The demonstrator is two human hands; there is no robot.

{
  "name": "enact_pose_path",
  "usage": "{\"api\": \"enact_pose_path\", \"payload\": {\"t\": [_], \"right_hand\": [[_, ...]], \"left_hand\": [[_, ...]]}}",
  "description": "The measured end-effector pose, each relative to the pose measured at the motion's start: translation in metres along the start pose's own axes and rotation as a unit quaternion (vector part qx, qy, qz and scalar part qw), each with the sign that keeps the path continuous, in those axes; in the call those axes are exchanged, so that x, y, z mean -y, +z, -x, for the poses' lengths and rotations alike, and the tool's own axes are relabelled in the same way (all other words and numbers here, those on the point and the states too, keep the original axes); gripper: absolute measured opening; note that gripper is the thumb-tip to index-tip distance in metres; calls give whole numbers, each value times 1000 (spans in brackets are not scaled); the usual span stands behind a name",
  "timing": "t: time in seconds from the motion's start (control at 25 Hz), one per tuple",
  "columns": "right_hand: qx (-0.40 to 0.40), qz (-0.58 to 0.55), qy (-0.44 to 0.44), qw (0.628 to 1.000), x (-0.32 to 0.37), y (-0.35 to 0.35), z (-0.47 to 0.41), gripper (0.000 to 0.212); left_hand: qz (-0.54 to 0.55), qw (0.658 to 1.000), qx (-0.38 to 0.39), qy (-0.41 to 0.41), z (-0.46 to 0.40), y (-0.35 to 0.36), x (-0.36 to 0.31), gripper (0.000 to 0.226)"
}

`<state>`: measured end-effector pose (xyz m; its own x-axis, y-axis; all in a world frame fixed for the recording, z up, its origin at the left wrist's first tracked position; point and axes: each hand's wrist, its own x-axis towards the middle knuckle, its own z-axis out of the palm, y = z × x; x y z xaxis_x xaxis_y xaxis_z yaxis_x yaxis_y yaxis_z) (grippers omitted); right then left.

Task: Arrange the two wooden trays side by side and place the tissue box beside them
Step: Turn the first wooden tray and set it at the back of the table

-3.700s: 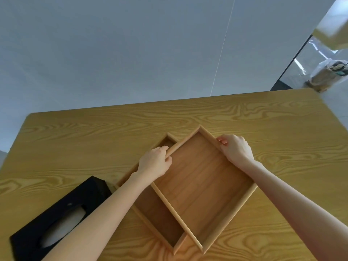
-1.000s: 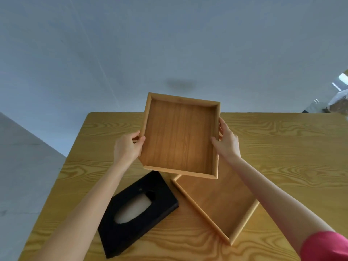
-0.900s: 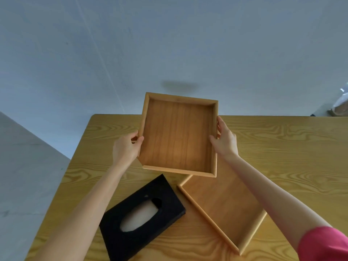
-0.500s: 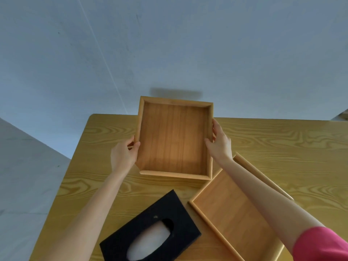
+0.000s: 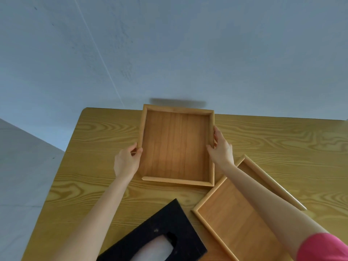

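Observation:
I hold the smaller wooden tray (image 5: 177,146) by its long sides near the table's far edge. My left hand (image 5: 127,161) grips its left rim and my right hand (image 5: 221,147) grips its right rim. Its far end reaches just past the table's back edge; whether it rests on the table I cannot tell. The second wooden tray (image 5: 237,221) lies at an angle on the table to the near right, partly under my right forearm. The black tissue box (image 5: 156,240), with white tissue showing in its slot, lies at the near middle, cut off by the frame's bottom.
The wooden table (image 5: 90,172) fills the lower half of the view, with its left edge and far edge in sight. Beyond it is grey floor (image 5: 169,49). Bare table stretches to the far right.
I have carried the smaller tray away from the other tray toward the table's far edge and lowered it. The view has tilted, so the tissue box and second tray sit lower in frame.

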<state>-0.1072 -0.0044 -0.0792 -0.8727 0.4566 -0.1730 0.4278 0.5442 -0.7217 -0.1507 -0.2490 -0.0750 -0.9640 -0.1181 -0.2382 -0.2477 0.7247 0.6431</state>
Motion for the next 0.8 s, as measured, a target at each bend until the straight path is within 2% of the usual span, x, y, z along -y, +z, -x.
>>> {"api": "enact_pose_path", "payload": {"t": [0.44,0.8], "right_hand": [[22,33,28,999,-22,1,-25,64],[19,54,33,998,-34,-12,-51,63]], "left_hand": [[-50,999,20,5,-18,26,-7,39],[-47,998,16,26,-22,44,-22,40]]}}
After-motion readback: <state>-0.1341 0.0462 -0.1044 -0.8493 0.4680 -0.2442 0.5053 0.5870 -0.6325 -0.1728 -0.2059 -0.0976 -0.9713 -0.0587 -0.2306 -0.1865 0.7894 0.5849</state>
